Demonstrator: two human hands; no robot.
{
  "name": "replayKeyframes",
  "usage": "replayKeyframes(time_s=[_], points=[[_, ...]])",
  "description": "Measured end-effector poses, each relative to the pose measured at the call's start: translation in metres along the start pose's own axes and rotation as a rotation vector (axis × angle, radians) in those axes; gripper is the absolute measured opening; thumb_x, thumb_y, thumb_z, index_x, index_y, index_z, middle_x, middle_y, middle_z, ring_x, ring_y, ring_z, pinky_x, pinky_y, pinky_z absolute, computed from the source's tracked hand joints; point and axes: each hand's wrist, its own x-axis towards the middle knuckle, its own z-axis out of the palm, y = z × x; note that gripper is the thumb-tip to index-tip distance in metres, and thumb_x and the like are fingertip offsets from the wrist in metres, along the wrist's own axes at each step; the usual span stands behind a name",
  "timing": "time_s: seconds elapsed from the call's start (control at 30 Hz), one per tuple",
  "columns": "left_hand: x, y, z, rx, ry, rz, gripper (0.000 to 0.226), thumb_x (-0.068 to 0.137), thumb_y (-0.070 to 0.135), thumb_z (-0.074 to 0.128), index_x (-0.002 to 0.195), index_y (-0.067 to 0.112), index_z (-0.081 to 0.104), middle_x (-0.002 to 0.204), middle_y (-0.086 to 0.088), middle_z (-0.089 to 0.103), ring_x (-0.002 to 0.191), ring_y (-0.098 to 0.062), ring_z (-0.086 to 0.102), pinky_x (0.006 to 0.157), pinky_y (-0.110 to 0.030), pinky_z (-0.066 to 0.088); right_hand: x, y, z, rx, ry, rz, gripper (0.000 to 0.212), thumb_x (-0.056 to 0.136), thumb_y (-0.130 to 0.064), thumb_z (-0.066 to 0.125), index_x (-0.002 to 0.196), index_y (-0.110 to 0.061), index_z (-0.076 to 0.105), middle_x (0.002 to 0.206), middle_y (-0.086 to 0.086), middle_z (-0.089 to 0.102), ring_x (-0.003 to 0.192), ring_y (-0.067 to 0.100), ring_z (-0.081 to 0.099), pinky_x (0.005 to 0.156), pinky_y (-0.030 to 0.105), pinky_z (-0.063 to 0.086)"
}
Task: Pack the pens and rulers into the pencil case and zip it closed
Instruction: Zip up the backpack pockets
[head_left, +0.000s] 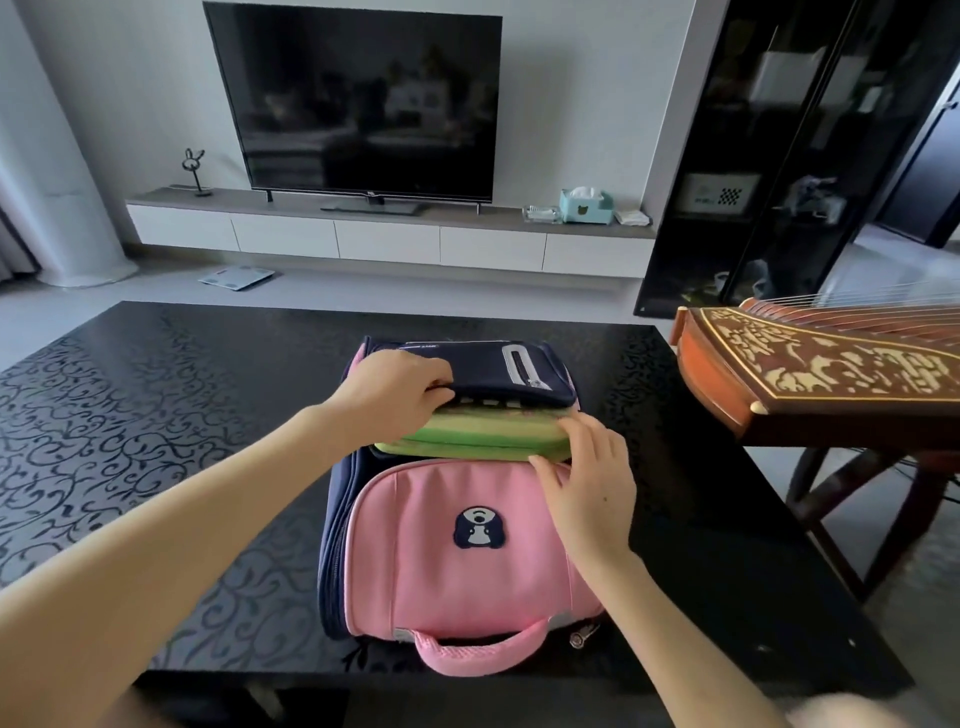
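While the left hand (395, 395) curls its fingers around the edge of a navy flap (498, 369), the green pencil case (467, 436) lies flat in the mouth of a pink-and-navy backpack (457, 561), wedged between that flap and the bag's pink front pocket. The right hand (587, 483) rests on the case's near right corner, its fingers nearly straight and slightly spread, pressing rather than gripping. The flap overhangs the case's far edge, and both hands cover its ends, so only the middle stretch of green shows. The backpack lies on its back on a black table (156, 415) with a scrolling leaf pattern, its pink carry handle toward the camera. To the right, just off the table's corner, a carved wooden zither (831, 364) sits on a dark stand. Beyond the table, a dark television (358, 98) stands on a low white console (389, 234), with a teal tissue box (586, 205) at its right end and a bathroom scale (236, 276) on the floor below.
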Motion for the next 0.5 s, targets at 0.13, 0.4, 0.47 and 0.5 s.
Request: replayKeyframes(time_s=[0.13,0.4,0.47,0.5], points=[[0.01,0.009,0.013,-0.093,-0.104,0.1,0.034,0.093,0.037,0.05,0.124,0.025,0.055,0.117,-0.001,0.065,0.114,-0.024,0.054,0.092,-0.036,0.042,0.013,-0.003,-0.007,-0.153,0.04,-0.084,0.064,0.062,-0.038,0.081,0.114,-0.013,0.055,0.115,0.012,0.058,0.105,0.028,0.049,0.092,0.05,0.045],[0.015,0.017,0.03,-0.233,-0.027,0.04,0.023,0.094,0.026,0.052,0.106,0.011,0.064,0.097,-0.011,0.07,0.089,-0.03,0.06,0.067,-0.03,0.035,0.05,0.008,0.018,-0.313,-0.195,0.012,0.093,0.047,-0.051,0.084,0.126,-0.018,0.05,0.123,0.017,0.055,0.11,0.037,0.055,0.099,0.064,0.032],[0.017,0.017,0.033,-0.239,-0.053,0.016,0.026,0.093,0.026,0.052,0.112,0.011,0.064,0.105,-0.011,0.07,0.097,-0.03,0.06,0.077,-0.031,0.039,0.048,0.005,0.027,-0.338,-0.208,0.03,0.084,0.049,-0.049,0.084,0.121,-0.02,0.054,0.118,0.015,0.059,0.105,0.035,0.058,0.099,0.064,0.033],[0.017,0.018,0.034,-0.249,-0.061,0.004,0.027,0.093,0.026,0.052,0.114,0.012,0.064,0.109,-0.01,0.069,0.1,-0.03,0.059,0.08,-0.031,0.039,0.046,0.004,0.031,-0.348,-0.206,0.024,0.079,0.05,-0.047,0.085,0.118,-0.02,0.056,0.117,0.014,0.06,0.104,0.034,0.058,0.099,0.064,0.034]])
